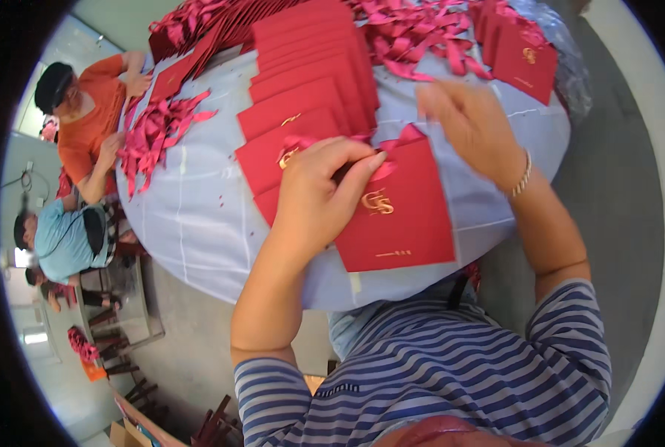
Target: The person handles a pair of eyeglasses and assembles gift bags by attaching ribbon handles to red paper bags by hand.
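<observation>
In front of me on the cloth lies a flat red paper piece (403,235), like a gift bag or card, with a gold emblem and a pink ribbon (410,135) at its top edge. My left hand (317,190) rests over its upper left corner, thumb and forefinger pinched on the ribbon. To the right, my right hand (470,123) is raised apart from the piece, its fingers smeared by motion, so what they hold, if anything, cannot be told. Beyond my left hand, a fanned row of similar red pieces (287,97) overlaps, partly hidden by that hand.
Loose pink ribbons (422,37) are heaped at the far side. More red pieces (526,63) stand at the far right by clear plastic (563,45). A person in orange (90,127) works at the table's left, near another ribbon heap (157,138). The table (198,231) has a rounded edge.
</observation>
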A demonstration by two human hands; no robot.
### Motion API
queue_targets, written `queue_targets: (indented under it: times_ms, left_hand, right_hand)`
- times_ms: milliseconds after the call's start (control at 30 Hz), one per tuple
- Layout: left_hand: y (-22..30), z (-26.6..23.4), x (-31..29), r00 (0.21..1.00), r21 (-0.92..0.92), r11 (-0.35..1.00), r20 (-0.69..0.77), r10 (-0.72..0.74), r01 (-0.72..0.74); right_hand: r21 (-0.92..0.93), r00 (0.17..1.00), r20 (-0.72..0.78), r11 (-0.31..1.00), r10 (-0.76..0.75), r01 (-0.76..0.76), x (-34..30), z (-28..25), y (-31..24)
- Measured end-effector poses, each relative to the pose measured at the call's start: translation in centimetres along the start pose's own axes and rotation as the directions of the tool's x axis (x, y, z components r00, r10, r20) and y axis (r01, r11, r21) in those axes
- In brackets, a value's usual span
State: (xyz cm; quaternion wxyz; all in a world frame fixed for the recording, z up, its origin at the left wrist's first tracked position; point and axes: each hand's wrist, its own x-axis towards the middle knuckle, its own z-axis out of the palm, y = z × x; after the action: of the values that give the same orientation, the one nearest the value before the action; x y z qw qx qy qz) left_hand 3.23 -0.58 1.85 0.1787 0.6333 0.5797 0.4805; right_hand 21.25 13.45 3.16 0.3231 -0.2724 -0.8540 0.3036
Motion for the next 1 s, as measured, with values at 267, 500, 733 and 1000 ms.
queue_targets:
  times_ms: [267,500,733,1000]
  left_hand:
    - [0.7,1.0,-0.2,0.944,0.201,0.953,-0.197,0.265,-0.226]
    - [1.2,-0.4,-0.8,0.855,0.185,0.899,-0.282,0.435,-0.396]
    - [7.1,-2.2,-5.6,0.678,0.196,0.73,-0.275,0.682,-0.654]
    - [11.5,-2.1,-5.5,0.145,-0.345,-0.138,-0.677,0.721,-0.928]
  right_hand:
    - [0.274,0.971,0.139,0.934,0.196,-0.228,-7.2,-2.7,1.8]
    - [0.26,0.874,-0.281,0.908,0.397,-0.329,-3.3,-14.7,7.8]
    - [-0.226,0.793,-0.587,0.907,0.163,-0.354,-4.8,-16.9,20.3]
    - [-0.068,0.933,-0.329,0.982,0.144,-0.175,-7.1,-5.2,12.3]
